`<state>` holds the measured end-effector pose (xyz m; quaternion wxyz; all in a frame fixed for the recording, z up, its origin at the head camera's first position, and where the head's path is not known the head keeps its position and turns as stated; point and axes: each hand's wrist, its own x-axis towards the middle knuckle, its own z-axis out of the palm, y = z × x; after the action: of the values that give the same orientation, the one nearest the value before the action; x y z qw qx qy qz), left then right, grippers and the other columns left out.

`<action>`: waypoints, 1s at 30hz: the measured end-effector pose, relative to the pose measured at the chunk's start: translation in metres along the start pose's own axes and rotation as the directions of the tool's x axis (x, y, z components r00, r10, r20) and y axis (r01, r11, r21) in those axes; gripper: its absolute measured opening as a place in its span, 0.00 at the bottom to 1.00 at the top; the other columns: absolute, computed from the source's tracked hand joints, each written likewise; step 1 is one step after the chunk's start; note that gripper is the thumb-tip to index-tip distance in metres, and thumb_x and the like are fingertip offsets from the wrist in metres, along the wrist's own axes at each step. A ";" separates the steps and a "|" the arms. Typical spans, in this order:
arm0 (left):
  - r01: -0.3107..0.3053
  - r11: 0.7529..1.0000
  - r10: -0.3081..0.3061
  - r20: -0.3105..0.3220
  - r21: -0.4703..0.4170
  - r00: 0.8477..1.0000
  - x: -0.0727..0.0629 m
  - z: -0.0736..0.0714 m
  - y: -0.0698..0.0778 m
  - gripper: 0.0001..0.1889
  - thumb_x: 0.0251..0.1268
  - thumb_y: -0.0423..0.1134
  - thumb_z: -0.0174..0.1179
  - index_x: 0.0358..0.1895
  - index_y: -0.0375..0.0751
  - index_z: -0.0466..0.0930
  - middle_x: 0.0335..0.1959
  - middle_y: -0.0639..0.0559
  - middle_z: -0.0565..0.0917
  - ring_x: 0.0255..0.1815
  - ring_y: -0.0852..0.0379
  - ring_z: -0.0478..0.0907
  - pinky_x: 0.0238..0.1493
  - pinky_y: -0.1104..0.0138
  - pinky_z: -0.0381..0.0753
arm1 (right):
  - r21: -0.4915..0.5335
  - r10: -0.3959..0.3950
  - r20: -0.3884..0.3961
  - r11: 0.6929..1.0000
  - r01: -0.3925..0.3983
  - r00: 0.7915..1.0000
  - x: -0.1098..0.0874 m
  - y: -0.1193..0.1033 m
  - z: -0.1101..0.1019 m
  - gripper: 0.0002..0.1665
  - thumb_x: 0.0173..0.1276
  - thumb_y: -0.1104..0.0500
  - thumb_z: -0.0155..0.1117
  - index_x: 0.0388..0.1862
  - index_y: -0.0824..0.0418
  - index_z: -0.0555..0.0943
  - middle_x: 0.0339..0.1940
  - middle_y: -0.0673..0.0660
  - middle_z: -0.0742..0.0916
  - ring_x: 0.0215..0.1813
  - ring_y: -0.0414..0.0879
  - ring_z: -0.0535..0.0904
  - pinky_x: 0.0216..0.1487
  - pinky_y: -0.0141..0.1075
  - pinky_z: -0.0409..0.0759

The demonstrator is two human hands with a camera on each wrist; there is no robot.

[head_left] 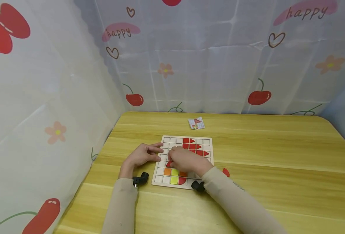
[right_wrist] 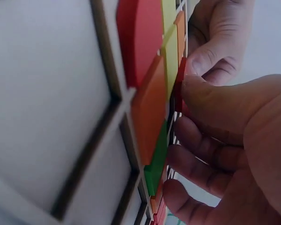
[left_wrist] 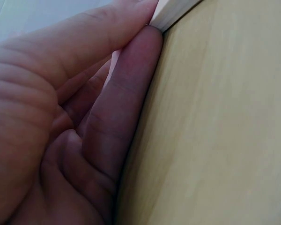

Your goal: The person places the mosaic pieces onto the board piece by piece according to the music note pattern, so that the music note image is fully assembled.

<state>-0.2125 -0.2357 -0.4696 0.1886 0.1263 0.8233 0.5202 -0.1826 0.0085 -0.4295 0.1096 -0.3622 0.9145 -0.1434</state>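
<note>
A pale wooden grid board (head_left: 158, 179) lies on the table with coloured tiles in its cells. At its left edge my left hand (head_left: 143, 154) grips the rim; in the left wrist view thumb and finger meet at the board's edge (left_wrist: 171, 14). My right hand (head_left: 187, 160) reaches over the middle of the board, its thumb and fingers on a red curved-edge tile (head_left: 168, 164). That red tile (right_wrist: 180, 86) is partly hidden by the thumb in the right wrist view. Near it lie an orange square (head_left: 167, 171), yellow squares (head_left: 174, 180) and a green tile (right_wrist: 155, 164).
Red squares and triangles (head_left: 192, 147) form rows in the board's upper part. Another red curved tile (head_left: 226, 172) lies on the table right of the board, beside the right sleeve. A small printed pattern card (head_left: 196, 123) lies behind the board. A patterned curtain (head_left: 207, 81) borders the table.
</note>
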 end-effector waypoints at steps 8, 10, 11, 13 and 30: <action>0.006 1.000 -0.006 0.000 -0.012 1.000 0.000 0.000 -0.001 0.17 0.60 0.34 0.74 0.54 0.45 0.90 0.74 0.57 0.76 0.82 0.56 0.61 0.57 0.77 0.76 | -0.077 -0.009 -0.032 0.997 0.007 0.999 0.003 -0.003 0.004 0.08 0.76 0.51 0.64 0.37 0.53 0.81 0.36 0.48 0.79 0.40 0.45 0.73 0.47 0.39 0.75; 0.006 1.000 -0.006 0.000 -0.009 1.000 0.000 -0.001 -0.001 0.17 0.60 0.34 0.74 0.54 0.45 0.90 0.74 0.57 0.76 0.82 0.56 0.61 0.58 0.76 0.76 | -0.072 -0.012 -0.030 0.997 0.010 0.999 0.002 -0.003 0.003 0.07 0.76 0.52 0.64 0.38 0.53 0.82 0.37 0.48 0.80 0.41 0.45 0.74 0.49 0.40 0.76; 0.008 1.000 -0.008 0.000 -0.007 1.000 0.000 -0.001 -0.001 0.17 0.60 0.34 0.74 0.54 0.45 0.90 0.74 0.57 0.76 0.82 0.56 0.61 0.58 0.76 0.76 | -0.068 -0.018 -0.030 0.998 0.016 0.999 0.002 -0.003 0.002 0.06 0.76 0.53 0.64 0.40 0.53 0.83 0.38 0.48 0.81 0.42 0.45 0.74 0.50 0.40 0.77; 0.009 1.000 -0.009 -0.001 -0.005 1.000 0.000 0.000 -0.001 0.17 0.61 0.34 0.74 0.54 0.45 0.90 0.74 0.58 0.76 0.82 0.56 0.61 0.58 0.76 0.76 | -0.051 -0.037 -0.030 0.998 0.036 0.999 0.001 -0.002 0.000 0.05 0.76 0.56 0.63 0.42 0.54 0.85 0.40 0.49 0.82 0.44 0.45 0.75 0.52 0.41 0.78; 0.013 0.999 -0.013 -0.010 0.032 1.000 0.001 0.000 0.000 0.17 0.59 0.35 0.76 0.53 0.48 0.91 0.73 0.60 0.77 0.82 0.57 0.61 0.64 0.71 0.75 | 0.042 -0.123 -0.089 0.991 0.127 0.988 -0.045 0.032 -0.027 0.11 0.76 0.65 0.61 0.50 0.59 0.87 0.47 0.53 0.86 0.50 0.49 0.80 0.60 0.47 0.78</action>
<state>-0.2136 -0.2357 -0.4700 0.1857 0.1214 0.8332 0.5065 -0.1789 0.0666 -0.4105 0.0693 -0.4094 0.8902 -0.1873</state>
